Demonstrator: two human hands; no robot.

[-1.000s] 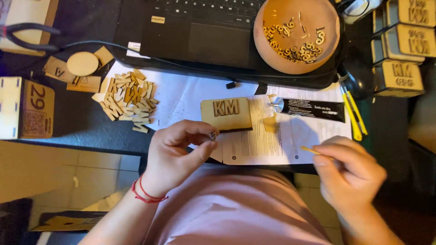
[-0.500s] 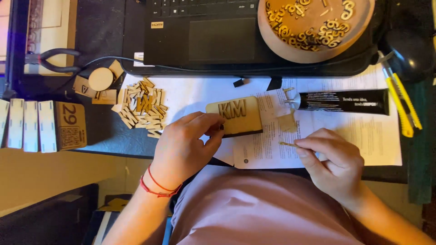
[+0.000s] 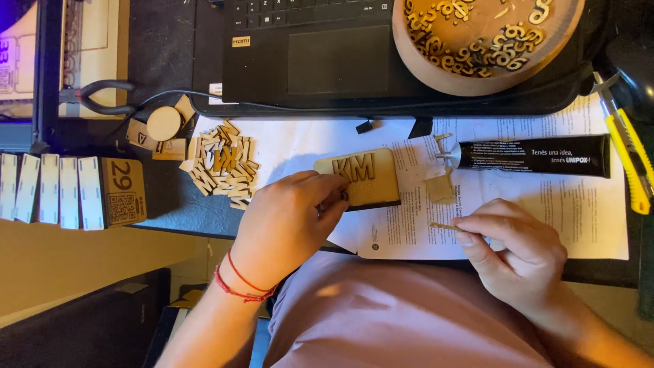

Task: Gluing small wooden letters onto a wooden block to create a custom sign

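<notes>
From the head camera, looking straight down: the left hand (image 3: 289, 228) has its fingertips pressed on the near left corner of the small wooden plaque (image 3: 361, 178) with raised letters, pinning it flat on the printed paper sheets (image 3: 518, 211) that cover this part of the bench (image 3: 170, 204). The right hand (image 3: 518, 255) is pinched narrow around a thin wooden stick (image 3: 444, 225), its tip pointing left toward the plaque but apart from it. Between the two lies a small wooden scrap (image 3: 441, 189) on the paper, just under the nozzle of a black glue tube (image 3: 535, 155) lying on its side. Further right, a yellow utility knife (image 3: 630, 160) rests at the paper's edge. Left of the plaque sits a loose pile of wooden letters (image 3: 221, 165), with a round wooden disc (image 3: 164, 123) and a few flat offcuts beside it. At the far left edge stands a row of wooden number blocks (image 3: 75, 191), and black-handled pliers (image 3: 102, 97) lie above them. Across the top runs a black laptop (image 3: 306, 54), a cable trailing along its front, and a wooden bowl (image 3: 436, 71) full of cut-out numbers sits on its right corner. Nothing lies between the hands and the plaque; the person's pink shirt (image 3: 409, 320) fills the bottom.
</notes>
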